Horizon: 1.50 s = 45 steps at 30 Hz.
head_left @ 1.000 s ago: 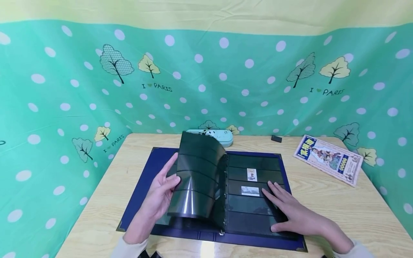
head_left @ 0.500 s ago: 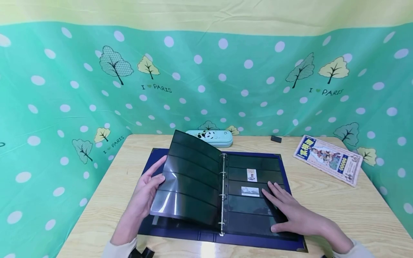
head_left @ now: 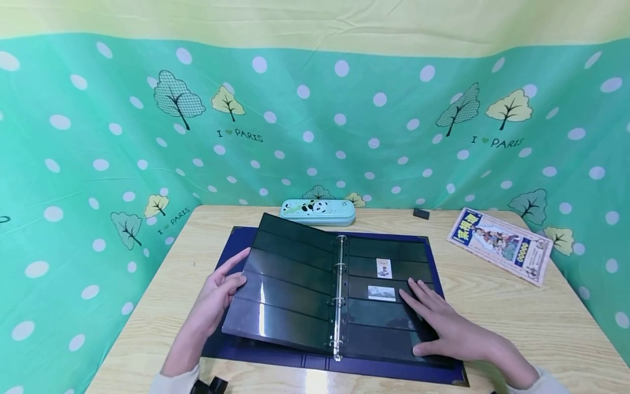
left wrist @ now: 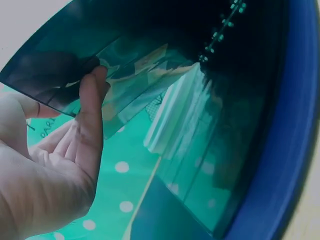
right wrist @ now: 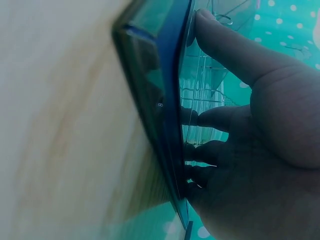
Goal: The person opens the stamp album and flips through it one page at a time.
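A navy ring-binder stamp album (head_left: pixel 241 238) lies spread on the table, its metal rings (head_left: pixel 338 301) exposed down the middle. My left hand (head_left: pixel 215 301) pinches the outer edge of a black pocket page (head_left: pixel 290 284), thumb on top, and the page slants above the left cover. In the left wrist view, fingers (left wrist: pixel 89 120) lie against the underside of that page. On the right-hand page, a small upright stamp (head_left: pixel 384 268) sits above a wider grey one (head_left: pixel 381 293). My right hand (head_left: pixel 448 325) rests on this page's lower right, fingers spread.
Behind the album stands a light blue pencil case (head_left: pixel 320 212) with a panda print. A small black block (head_left: pixel 421 213) lies at the table's back edge, and a colourful booklet (head_left: pixel 502 244) lies at the back right. A dotted green curtain (head_left: pixel 315 131) hangs behind.
My left hand has moved left and down with the page, which was curled upright and now lies flatter over the left side, uncovering the rings. The right hand has stayed in place.
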Each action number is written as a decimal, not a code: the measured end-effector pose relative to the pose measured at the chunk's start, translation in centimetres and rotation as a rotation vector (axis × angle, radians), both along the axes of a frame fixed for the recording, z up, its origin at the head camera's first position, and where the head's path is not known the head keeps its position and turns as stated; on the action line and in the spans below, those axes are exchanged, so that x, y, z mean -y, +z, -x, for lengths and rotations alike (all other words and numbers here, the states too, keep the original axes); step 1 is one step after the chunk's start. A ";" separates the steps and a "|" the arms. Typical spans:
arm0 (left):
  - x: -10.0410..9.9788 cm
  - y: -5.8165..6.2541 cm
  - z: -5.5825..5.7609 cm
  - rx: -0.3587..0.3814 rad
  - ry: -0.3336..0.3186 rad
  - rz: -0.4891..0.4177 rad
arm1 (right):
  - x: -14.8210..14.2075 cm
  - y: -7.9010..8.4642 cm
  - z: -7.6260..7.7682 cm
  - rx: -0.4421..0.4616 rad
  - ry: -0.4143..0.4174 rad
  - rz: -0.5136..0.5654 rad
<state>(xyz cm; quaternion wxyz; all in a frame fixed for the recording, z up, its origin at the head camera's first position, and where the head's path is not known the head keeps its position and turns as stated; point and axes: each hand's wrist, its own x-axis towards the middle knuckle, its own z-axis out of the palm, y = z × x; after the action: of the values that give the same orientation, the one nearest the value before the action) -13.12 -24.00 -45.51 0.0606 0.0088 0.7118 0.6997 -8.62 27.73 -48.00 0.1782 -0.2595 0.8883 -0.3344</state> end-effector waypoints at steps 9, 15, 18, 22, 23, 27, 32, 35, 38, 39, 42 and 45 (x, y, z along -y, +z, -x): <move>0.4 -0.9 0.0 0.026 -0.009 0.166 | 0.0 -0.1 0.0 0.005 -0.005 0.002; 0.1 -1.3 -0.2 0.055 0.006 0.312 | -0.1 -0.1 0.0 0.005 -0.009 -0.001; -0.3 -1.5 -0.3 0.031 0.006 0.391 | -0.1 -0.1 -0.1 0.004 -0.010 -0.003; -0.8 -2.1 -0.4 -0.018 0.003 0.489 | -0.1 -0.1 -0.1 0.005 -0.011 -0.004; -0.8 -2.4 -0.4 -0.031 -0.003 0.506 | -0.1 -0.1 -0.1 0.004 -0.011 -0.004; -0.9 -3.3 -0.4 -0.064 -0.027 0.583 | -0.1 -0.1 0.0 -0.002 -0.009 -0.007; -0.8 -4.0 -0.2 -0.090 -0.046 0.658 | -0.2 0.0 0.0 -0.012 -0.005 -0.011; -0.8 -4.2 -0.2 -0.089 -0.058 0.684 | -0.2 0.0 0.0 -0.015 -0.004 -0.010; -0.9 -4.3 -0.2 -0.079 -0.077 0.709 | -0.2 0.0 -0.1 -0.021 -0.002 -0.013; -1.0 -4.3 -0.3 -0.075 -0.082 0.715 | -0.2 -0.1 -0.1 -0.023 -0.002 -0.016; -1.1 -4.5 -0.4 -0.075 -0.098 0.733 | -0.3 0.0 0.0 -0.030 -0.001 -0.029; -1.3 -4.8 -0.5 -0.103 -0.105 0.733 | -0.3 0.1 0.0 -0.031 -0.007 -0.049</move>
<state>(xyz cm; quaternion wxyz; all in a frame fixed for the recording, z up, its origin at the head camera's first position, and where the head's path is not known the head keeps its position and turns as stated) -12.61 -22.75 -50.32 0.0599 0.0582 0.9158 0.3927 -8.63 28.05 -47.90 0.1694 -0.2572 0.8998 -0.3090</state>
